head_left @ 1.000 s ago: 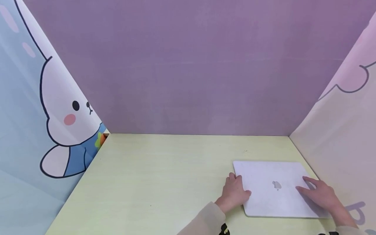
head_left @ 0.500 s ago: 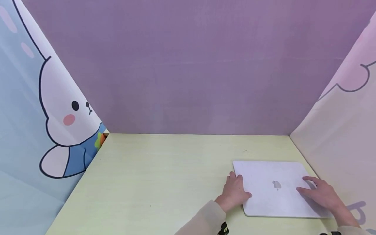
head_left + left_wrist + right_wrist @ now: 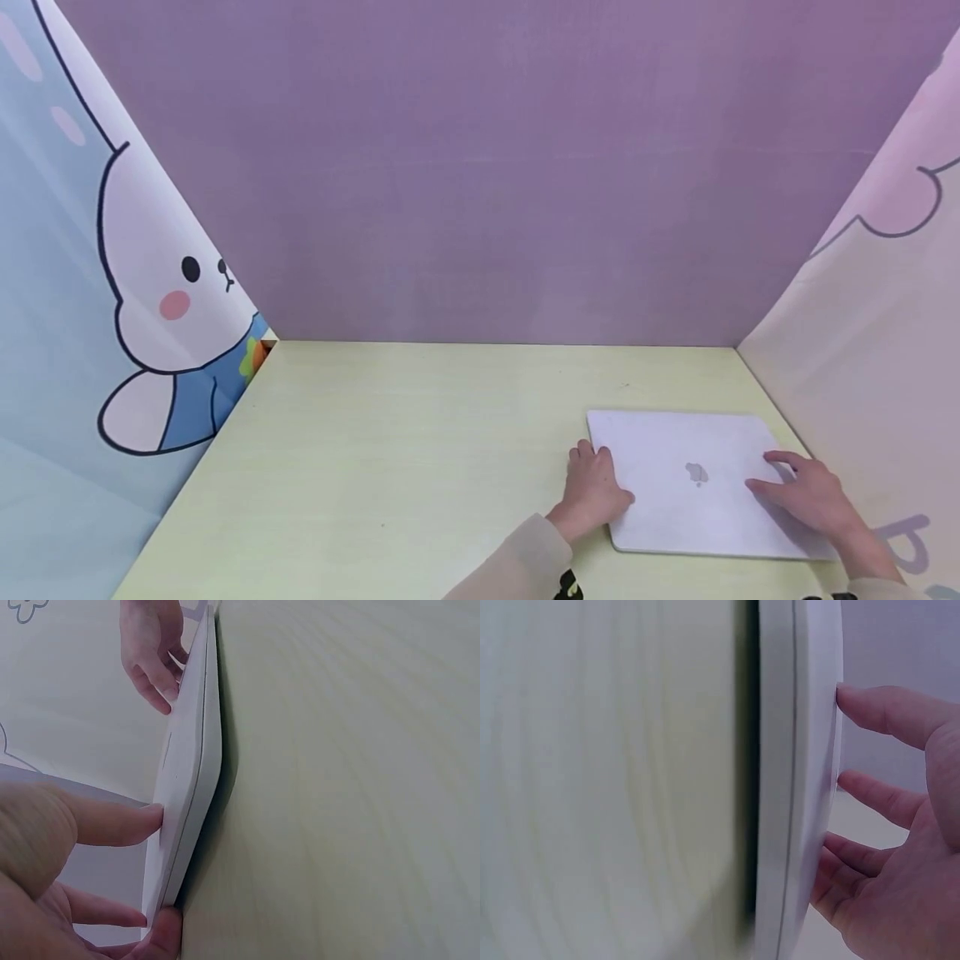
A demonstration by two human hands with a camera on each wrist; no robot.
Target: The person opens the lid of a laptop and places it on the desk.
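A closed silver laptop (image 3: 675,508) with a fruit logo on its lid lies flat toward the right of the table. At its left edge is my left hand (image 3: 596,492); the thumb presses on the lid and the other fingers reach around the side, as the left wrist view shows. Across the laptop, my right hand (image 3: 810,496) rests its thumb and index finger on the lid near the right edge. In the right wrist view, its spread fingertips (image 3: 847,780) touch the lid side. A dark narrow gap shows beneath the laptop's rim in both wrist views.
The pale wooden table (image 3: 382,450) stretches to the left and behind the laptop. A purple panel (image 3: 480,175) stands at the back. A rabbit-print cloth (image 3: 150,275) hangs on the left, and a pale printed cloth (image 3: 885,358) hangs close beside the laptop's right edge.
Over the last half second the laptop has slid slightly left, both hands moving with it. Their hold on it looks the same as before.
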